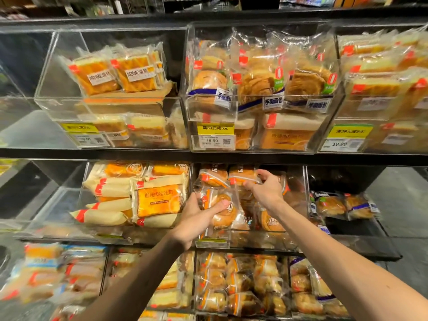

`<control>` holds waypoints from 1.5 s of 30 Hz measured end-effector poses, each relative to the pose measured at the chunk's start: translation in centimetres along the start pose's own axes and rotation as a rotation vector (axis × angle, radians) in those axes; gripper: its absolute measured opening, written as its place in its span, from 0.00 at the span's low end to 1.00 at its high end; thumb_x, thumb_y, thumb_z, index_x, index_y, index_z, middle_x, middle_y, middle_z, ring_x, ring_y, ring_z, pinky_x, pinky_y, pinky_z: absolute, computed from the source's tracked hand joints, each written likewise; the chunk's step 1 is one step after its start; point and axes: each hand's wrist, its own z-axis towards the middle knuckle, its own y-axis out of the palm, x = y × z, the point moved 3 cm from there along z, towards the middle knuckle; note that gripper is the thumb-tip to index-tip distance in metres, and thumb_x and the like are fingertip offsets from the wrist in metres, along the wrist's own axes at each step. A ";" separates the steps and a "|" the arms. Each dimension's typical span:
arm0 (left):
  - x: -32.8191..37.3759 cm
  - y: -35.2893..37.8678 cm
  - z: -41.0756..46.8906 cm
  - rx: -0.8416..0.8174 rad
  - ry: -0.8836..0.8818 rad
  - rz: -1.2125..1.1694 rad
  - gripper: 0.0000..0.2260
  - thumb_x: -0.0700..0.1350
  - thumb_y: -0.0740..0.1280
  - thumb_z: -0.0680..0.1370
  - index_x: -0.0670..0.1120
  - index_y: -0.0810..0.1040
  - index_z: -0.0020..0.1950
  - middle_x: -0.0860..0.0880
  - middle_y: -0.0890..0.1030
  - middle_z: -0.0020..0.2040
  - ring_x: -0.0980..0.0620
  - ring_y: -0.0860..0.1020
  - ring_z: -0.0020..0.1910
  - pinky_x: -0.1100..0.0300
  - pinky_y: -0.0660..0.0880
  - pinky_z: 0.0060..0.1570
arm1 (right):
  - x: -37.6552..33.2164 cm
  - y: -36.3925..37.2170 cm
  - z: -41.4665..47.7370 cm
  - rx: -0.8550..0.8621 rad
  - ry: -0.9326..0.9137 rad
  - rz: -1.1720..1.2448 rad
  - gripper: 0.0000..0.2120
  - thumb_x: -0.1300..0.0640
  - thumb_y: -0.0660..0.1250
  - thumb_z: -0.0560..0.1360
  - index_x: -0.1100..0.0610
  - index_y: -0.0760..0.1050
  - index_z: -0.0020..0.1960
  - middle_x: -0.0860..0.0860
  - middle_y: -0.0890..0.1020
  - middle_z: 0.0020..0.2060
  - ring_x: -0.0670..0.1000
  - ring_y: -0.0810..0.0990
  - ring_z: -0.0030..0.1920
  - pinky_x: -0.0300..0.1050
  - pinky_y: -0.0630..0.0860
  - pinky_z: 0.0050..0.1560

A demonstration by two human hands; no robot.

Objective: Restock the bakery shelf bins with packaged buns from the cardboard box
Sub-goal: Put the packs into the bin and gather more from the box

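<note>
Both my hands reach into the clear acrylic bin (306,181) in the middle of the middle shelf. My left hand (196,218) grips a packaged bun (222,210) in clear wrap with an orange stripe, held at the bin's front left. Higher up, my right hand (266,189) pinches another packaged bun (242,176) near the back of the same bin. More wrapped buns (269,222) lie in that bin under my right wrist. The cardboard box is not in view.
Left of this bin, a bin holds yellow toast packs (158,200). To the right, a bin holds two dark-labelled buns (345,205). The top shelf has bins of cakes (115,72) and shredded bread (261,82) with price tags (214,135). Below, bins are full of buns (243,283).
</note>
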 end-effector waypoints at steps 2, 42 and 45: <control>0.1 -0.1 -0.1 -0.007 -0.001 -0.002 0.24 0.58 0.77 0.69 0.56 0.72 0.60 0.53 0.82 0.55 0.53 0.82 0.53 0.50 0.81 0.50 | -0.1 0.3 0.0 0.015 -0.039 -0.096 0.30 0.54 0.74 0.74 0.58 0.69 0.73 0.54 0.77 0.66 0.54 0.74 0.67 0.48 0.71 0.64; 2.2 0.6 3.0 0.082 0.353 0.882 0.33 0.44 0.64 0.81 0.46 0.50 0.81 0.45 0.65 0.76 0.43 0.71 0.71 0.49 0.70 0.69 | -1.9 3.2 -4.4 0.010 0.095 0.409 0.20 0.58 0.72 0.76 0.51 0.69 0.64 0.50 0.78 0.54 0.49 0.84 0.48 0.46 0.83 0.50; 2.2 0.6 2.9 0.123 0.389 0.792 0.36 0.49 0.65 0.81 0.53 0.44 0.80 0.43 0.76 0.66 0.42 0.79 0.59 0.46 0.78 0.58 | -2.5 4.3 -3.8 0.043 0.081 0.320 0.22 0.54 0.73 0.75 0.51 0.70 0.66 0.53 0.78 0.60 0.53 0.81 0.57 0.55 0.80 0.58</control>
